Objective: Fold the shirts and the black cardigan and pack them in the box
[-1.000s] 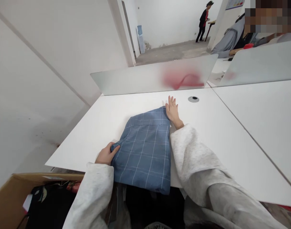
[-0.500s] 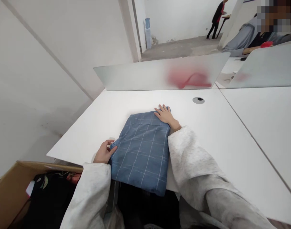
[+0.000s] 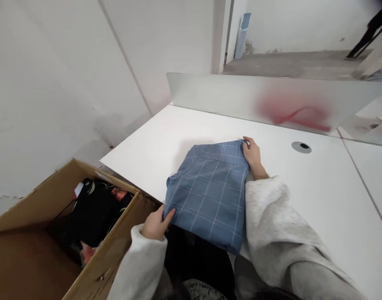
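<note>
A folded blue shirt (image 3: 209,191) with a white check lies on the white table, its near edge hanging over the front of the table. My left hand (image 3: 156,223) pinches its near left corner, thumb on top and fingers underneath. At the far right corner my right hand (image 3: 252,155) grips the fabric between thumb and fingers. The fingertips under the cloth are partly hidden.
At the left, by the table's edge, stands an open cardboard box (image 3: 116,243) with black and floral cloth (image 3: 91,212) inside. A frosted divider (image 3: 216,96) runs along the back of the white table (image 3: 291,200). A cable hole (image 3: 301,147) is at right. A person's legs (image 3: 363,39) show far off.
My view has swung left, showing more of the box. My left hand has slid to the shirt's near corner. My right hand, flat before, now grips the far corner.
</note>
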Motion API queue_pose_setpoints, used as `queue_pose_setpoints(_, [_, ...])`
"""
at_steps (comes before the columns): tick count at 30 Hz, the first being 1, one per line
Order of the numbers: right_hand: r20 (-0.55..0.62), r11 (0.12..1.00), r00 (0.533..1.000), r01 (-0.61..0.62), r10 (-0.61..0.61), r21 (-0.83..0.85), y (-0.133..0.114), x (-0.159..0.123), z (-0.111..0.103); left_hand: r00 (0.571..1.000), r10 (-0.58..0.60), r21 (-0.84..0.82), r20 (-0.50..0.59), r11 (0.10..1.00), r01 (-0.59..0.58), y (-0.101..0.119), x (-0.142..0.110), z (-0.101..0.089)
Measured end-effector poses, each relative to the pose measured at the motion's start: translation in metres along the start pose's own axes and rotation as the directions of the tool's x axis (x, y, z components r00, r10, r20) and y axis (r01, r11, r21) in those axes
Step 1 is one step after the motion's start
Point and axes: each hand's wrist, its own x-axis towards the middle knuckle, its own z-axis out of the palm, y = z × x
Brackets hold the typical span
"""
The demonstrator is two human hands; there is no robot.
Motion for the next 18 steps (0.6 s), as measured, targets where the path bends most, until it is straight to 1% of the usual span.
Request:
queue_pose_setpoints(1, [-0.002, 1.0, 1.0, -0.016, 0.016, -0.002, 0.001, 0.0, 0.0, 1.0, -0.006, -0.17, 0.008, 0.985, 0.007, -0.003, -0.008, 0.012])
queue_pose_setpoints(3, [-0.014, 0.999, 0.999, -0.044, 0.044, -0.01, 0.001, -0.003, -0.001, 0.999, -0.024, -0.444, 0.037, 0.895, 0.038, -0.008, -0.021, 0.031])
queue_pose_setpoints(4, [-0.027, 0.998, 0.998, -0.056, 0.056, -0.012, 0.0, -0.005, -0.001, 0.998, -0.022, -0.536, 0.051, 0.843, 0.046, -0.01, -0.025, 0.037])
queue_pose_setpoints(6, [-0.032, 0.995, 0.995, -0.095, 0.095, 0.009, -0.003, -0.014, -0.003, 0.999, 0.006, -0.655, 0.054, 0.755, 0.031, -0.014, -0.028, 0.045])
queue_pose_setpoints(7, [-0.007, 0.991, 0.992, -0.129, 0.129, 0.039, -0.005, -0.02, -0.005, 0.999, 0.021, -0.698, 0.047, 0.716, 0.018, -0.016, -0.028, 0.046])
queue_pose_setpoints(9, [0.095, 0.963, 0.972, -0.228, 0.216, 0.146, -0.012, -0.038, -0.013, 0.998, 0.035, -0.767, 0.055, 0.642, 0.02, -0.019, -0.024, 0.045])
queue_pose_setpoints(11, [0.231, 0.901, 0.934, -0.332, 0.273, 0.278, -0.021, -0.064, -0.03, 0.99, 0.019, -0.816, 0.14, 0.569, 0.104, -0.019, -0.018, 0.042])
queue_pose_setpoints(13, [0.339, 0.834, 0.893, -0.414, 0.295, 0.366, -0.033, -0.096, -0.054, 0.97, 0.003, -0.845, 0.244, 0.492, 0.211, -0.016, -0.012, 0.039])
queue_pose_setpoints(14, [0.381, 0.811, 0.872, -0.448, 0.306, 0.375, -0.04, -0.115, -0.068, 0.96, -0.001, -0.852, 0.279, 0.461, 0.248, -0.013, -0.01, 0.037])
queue_pose_setpoints(16, [0.467, 0.801, 0.815, -0.513, 0.342, 0.308, -0.055, -0.156, -0.096, 0.949, 0.012, -0.863, 0.314, 0.421, 0.28, -0.006, -0.008, 0.035])
queue_pose_setpoints(17, [0.523, 0.821, 0.777, -0.523, 0.349, 0.228, -0.061, -0.177, -0.108, 0.947, 0.025, -0.868, 0.32, 0.408, 0.283, -0.002, -0.008, 0.034])
queue_pose_setpoints(18, [0.58, 0.859, 0.743, -0.493, 0.333, 0.139, -0.067, -0.198, -0.119, 0.945, 0.036, -0.872, 0.325, 0.397, 0.285, 0.002, -0.009, 0.033])
